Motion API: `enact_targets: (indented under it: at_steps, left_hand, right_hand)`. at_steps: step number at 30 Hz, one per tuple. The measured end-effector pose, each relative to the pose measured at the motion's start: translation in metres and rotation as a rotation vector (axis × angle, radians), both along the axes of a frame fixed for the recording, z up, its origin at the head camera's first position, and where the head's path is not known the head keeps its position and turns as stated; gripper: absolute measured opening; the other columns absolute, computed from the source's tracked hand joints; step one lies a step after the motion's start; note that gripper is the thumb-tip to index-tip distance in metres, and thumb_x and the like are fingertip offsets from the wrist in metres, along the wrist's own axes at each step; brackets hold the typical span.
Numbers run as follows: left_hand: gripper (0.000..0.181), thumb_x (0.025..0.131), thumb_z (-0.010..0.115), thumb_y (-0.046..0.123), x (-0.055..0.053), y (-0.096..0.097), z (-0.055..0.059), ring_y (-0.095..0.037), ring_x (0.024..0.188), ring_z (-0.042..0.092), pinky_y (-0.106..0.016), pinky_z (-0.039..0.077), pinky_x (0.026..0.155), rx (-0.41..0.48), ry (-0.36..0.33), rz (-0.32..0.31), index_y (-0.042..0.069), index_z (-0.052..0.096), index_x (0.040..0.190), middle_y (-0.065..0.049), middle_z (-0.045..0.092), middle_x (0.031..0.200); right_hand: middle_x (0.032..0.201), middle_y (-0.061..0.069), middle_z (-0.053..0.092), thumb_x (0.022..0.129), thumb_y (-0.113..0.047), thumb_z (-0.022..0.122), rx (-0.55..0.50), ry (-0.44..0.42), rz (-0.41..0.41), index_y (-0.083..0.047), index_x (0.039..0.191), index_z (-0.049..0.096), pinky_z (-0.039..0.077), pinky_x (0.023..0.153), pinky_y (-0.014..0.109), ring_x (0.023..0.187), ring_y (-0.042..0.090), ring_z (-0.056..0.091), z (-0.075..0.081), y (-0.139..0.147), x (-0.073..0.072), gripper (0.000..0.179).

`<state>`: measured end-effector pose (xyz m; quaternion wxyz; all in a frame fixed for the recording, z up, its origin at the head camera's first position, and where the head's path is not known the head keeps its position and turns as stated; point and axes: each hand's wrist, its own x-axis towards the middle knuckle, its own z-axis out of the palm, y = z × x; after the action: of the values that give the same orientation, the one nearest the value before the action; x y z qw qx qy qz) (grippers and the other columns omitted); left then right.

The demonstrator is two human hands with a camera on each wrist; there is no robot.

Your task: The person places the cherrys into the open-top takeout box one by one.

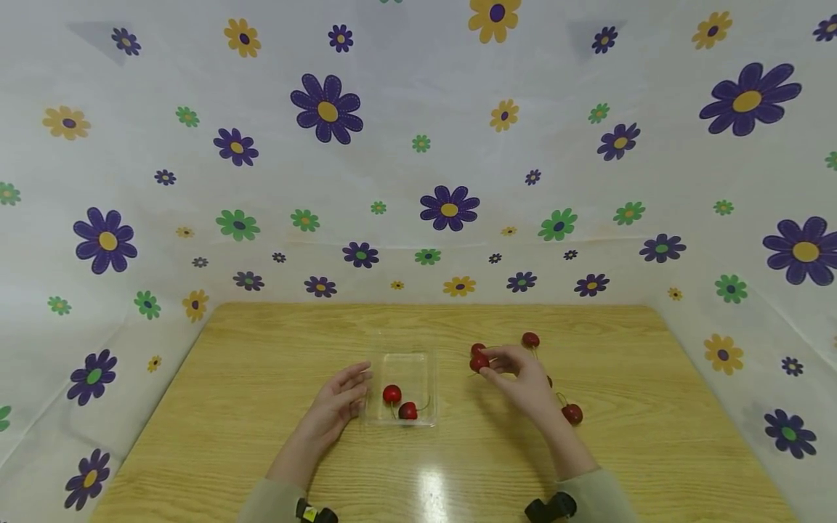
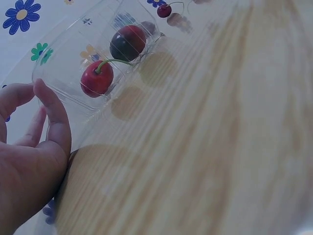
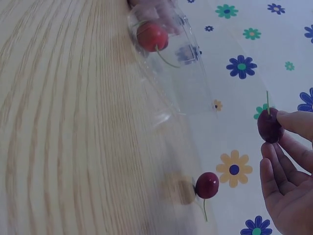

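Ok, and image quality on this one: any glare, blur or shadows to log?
Head: bright glare on the tabletop near the bottom edge, soft shadow below the right hand. Left wrist: dim, bluish, wood grain smeared toward the right. Right wrist: also dim; the clear box looks faint, low contrast.

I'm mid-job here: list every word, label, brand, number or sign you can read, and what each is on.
Readable text: none in any view.
Yellow sticker on the black wrist device by the left sleeve: too small to read.
Clear box, cherries and table: no lettering visible.
Cloth: printed flowers only.
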<state>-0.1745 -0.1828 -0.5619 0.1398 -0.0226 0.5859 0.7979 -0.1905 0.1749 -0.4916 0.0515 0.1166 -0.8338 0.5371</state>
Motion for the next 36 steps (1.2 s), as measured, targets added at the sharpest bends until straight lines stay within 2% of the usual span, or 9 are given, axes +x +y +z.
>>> enact_targets:
  at_steps: [5,8,12,21,28,36]
  left_hand:
    - [0.051,0.106,0.057,0.000,-0.001,0.000,-0.001,-0.005,0.105,0.062,-0.015,0.054,0.075,0.006,0.022,-0.003,-0.001,0.044,0.156,0.004,0.060,0.131]
    - [0.051,0.106,0.056,-0.001,0.000,0.000,-0.001,-0.005,0.105,0.062,-0.015,0.054,0.076,0.012,0.025,-0.010,-0.001,0.044,0.156,0.004,0.060,0.131]
    - [0.053,0.106,0.055,-0.002,0.000,0.001,0.001,-0.005,0.105,0.062,-0.016,0.054,0.076,0.012,0.007,-0.004,-0.003,0.041,0.157,0.004,0.061,0.130]
    - [0.054,0.106,0.055,-0.001,0.000,0.002,-0.002,-0.005,0.105,0.062,-0.016,0.054,0.076,-0.002,0.002,0.009,-0.004,0.039,0.158,0.003,0.060,0.131]
    - [0.052,0.106,0.056,-0.001,-0.001,0.003,-0.002,-0.005,0.104,0.062,-0.016,0.054,0.075,0.007,-0.007,0.013,-0.001,0.042,0.157,0.003,0.060,0.131]
    - [0.053,0.106,0.057,-0.001,-0.001,0.003,-0.003,-0.005,0.104,0.062,-0.015,0.054,0.075,0.004,0.006,0.012,-0.002,0.042,0.157,0.004,0.061,0.129]
  right_hand:
    - [0.113,0.019,0.073,0.093,-0.002,0.080,-0.012,0.016,0.030,0.002,0.120,0.075,0.060,0.089,0.026,0.092,0.001,0.065,0.001,-0.009,0.000,0.027]
    - [0.112,0.019,0.074,0.093,-0.003,0.080,-0.024,0.014,0.049,0.001,0.119,0.074,0.059,0.089,0.024,0.092,0.002,0.066,0.001,-0.016,0.000,0.027]
    - [0.111,0.019,0.074,0.093,-0.002,0.080,-0.048,0.015,0.070,0.001,0.119,0.075,0.058,0.088,0.021,0.091,0.003,0.067,0.000,-0.025,0.001,0.027]
    - [0.110,0.018,0.075,0.092,-0.001,0.080,-0.064,0.050,0.106,0.000,0.117,0.076,0.061,0.089,0.027,0.092,0.006,0.068,-0.003,-0.041,0.001,0.026]
    - [0.110,0.018,0.075,0.093,-0.003,0.080,-0.088,0.028,0.145,-0.001,0.118,0.075,0.060,0.089,0.027,0.092,0.011,0.069,-0.003,-0.054,0.005,0.026]
    - [0.112,0.020,0.073,0.092,-0.001,0.081,-0.108,0.033,0.206,0.000,0.118,0.075,0.061,0.091,0.029,0.093,0.009,0.068,-0.007,-0.069,0.008,0.027]
